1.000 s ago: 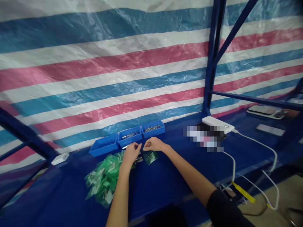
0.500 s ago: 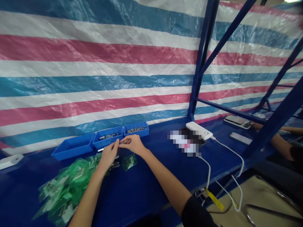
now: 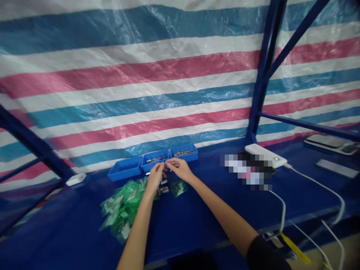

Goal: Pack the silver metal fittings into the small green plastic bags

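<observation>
My left hand [image 3: 155, 180] and my right hand [image 3: 181, 169] meet at the fingertips just in front of the blue bins. Both are closed in a pinch, and whatever is between the fingers is too small to make out. Beneath and beside my left hand lie several shiny metal pieces [image 3: 163, 190], partly covered by the fingers. A small clear green bag [image 3: 179, 188] with metal parts in it lies below my right hand. To the left of my left forearm spreads a heap of green plastic bags [image 3: 125, 206] with parts inside.
Three blue bins stand along the back: a left bin [image 3: 125, 168], a middle bin [image 3: 146, 165] with metal parts, a right bin [image 3: 194, 155] with small hardware. A white power bank [image 3: 266, 155] with cable, a blurred-out device [image 3: 247, 170] and a scale [image 3: 332, 143] are right. A blue post [image 3: 261, 82] rises behind.
The camera view has turned left, so the bench things appear farther right. Both hands stay pinched together by the bins, with small finger movement.
</observation>
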{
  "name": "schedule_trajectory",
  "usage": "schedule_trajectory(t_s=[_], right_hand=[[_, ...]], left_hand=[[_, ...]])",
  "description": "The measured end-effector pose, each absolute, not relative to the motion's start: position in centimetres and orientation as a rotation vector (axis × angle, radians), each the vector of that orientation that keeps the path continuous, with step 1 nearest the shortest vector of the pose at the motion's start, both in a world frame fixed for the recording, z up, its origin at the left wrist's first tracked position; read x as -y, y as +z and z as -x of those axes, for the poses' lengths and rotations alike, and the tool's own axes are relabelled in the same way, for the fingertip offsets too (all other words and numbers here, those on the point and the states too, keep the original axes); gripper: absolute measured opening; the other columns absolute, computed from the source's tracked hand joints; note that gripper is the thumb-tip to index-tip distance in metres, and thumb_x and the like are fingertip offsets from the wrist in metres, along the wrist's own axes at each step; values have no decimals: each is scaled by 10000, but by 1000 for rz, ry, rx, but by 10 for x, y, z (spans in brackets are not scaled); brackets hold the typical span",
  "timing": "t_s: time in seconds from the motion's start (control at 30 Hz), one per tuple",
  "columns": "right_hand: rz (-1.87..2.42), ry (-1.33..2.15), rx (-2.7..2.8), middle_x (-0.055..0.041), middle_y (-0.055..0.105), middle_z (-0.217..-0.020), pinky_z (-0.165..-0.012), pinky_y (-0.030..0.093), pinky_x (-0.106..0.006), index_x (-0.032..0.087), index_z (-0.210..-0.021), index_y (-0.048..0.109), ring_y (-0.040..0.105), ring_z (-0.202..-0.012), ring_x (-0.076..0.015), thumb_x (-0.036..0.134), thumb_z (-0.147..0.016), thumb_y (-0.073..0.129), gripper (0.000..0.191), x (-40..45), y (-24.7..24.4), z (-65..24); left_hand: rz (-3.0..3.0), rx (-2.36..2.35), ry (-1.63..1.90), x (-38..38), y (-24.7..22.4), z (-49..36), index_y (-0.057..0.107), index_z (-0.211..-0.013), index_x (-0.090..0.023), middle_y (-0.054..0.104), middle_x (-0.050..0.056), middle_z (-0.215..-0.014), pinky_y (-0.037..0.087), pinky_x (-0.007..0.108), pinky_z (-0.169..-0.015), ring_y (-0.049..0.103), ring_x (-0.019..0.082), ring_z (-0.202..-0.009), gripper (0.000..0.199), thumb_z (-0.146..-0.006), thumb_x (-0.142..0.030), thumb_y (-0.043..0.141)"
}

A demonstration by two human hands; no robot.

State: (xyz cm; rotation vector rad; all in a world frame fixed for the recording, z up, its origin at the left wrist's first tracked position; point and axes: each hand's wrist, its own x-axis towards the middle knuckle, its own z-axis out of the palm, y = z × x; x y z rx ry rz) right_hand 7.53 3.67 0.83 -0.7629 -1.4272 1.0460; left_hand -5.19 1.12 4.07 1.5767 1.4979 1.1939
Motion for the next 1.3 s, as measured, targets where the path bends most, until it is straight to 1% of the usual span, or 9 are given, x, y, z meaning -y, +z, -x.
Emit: schedule_trajectory(t_s=[0.13,0.23,0.43,0.63,0.77,0.83,0.97,1.07,1.3], right_hand=[[779,1110,1349,-9,647,-657,-602,482,-270,162,-871,625,612,-573,-132,405,-682,639,308,-37,0,-70],[848,1066,1366,0,623,-595,-569,470,-265,159,-816,637,597,-548,-137,376,-643,669,279,-35,-2,-72],[951,952,1447,-3,609,-562,-544,442,-249,151,-784,691,551,-524,-123,346,-649,655,239,-35,-4,-76],[967,1021,1420,-57,669,-659,-601,485,-282,146,-803,708,618,-640,-174,372,-640,677,280,-40,0,-69],[694,1294,1256,-73,642,-1117,-738,517,-297,248,-1180,568,625,-960,-199,380,-691,657,514,-39,12,-62],[674,1314,1242,-62,598,-1200,-788,510,-308,274,-1197,552,591,-1046,-206,373,-692,667,527,-37,14,-61],[870,1354,1247,-76,659,-1073,-777,502,-310,214,-1043,645,618,-985,-207,420,-738,622,369,-33,10,-63],[921,1531,1248,-95,682,-991,-753,494,-293,176,-995,661,650,-873,-185,475,-768,581,384,-29,7,-64],[801,1576,1166,-73,691,-861,-688,453,-220,161,-850,702,616,-731,-115,488,-664,678,377,-21,13,-61]], left_hand=[[-1674,-1560,1140,-11,43,60,565,-834,-149,610,34,-740,422,230,-515,533,108,-514,403,-795,-507,385],[-1835,-1748,1024,-8,46,68,600,-807,-161,632,39,-747,436,245,-609,587,144,-649,319,-818,-408,399],[-2058,-2010,395,3,46,73,665,-873,-193,674,47,-823,408,247,-651,616,181,-788,205,-741,-320,574],[-2082,-1957,261,6,45,70,699,-864,-200,686,41,-862,404,246,-659,621,178,-803,192,-698,-268,630],[-2037,-1939,342,5,43,72,709,-822,-198,692,42,-857,412,252,-680,621,181,-805,174,-657,-236,671],[-2034,-1912,481,3,42,72,711,-810,-193,692,44,-861,418,259,-703,618,185,-820,160,-661,-228,665],[-1938,-1823,997,-7,42,74,711,-828,-169,691,51,-795,440,264,-710,621,175,-768,177,-723,-258,600],[-1721,-1636,1288,-14,40,73,710,-805,-151,698,55,-777,458,267,-692,624,174,-733,197,-695,-287,620],[-1439,-1381,1465,-15,39,68,706,-808,-135,699,70,-852,456,272,-746,611,175,-814,290,-636,-366,676]])
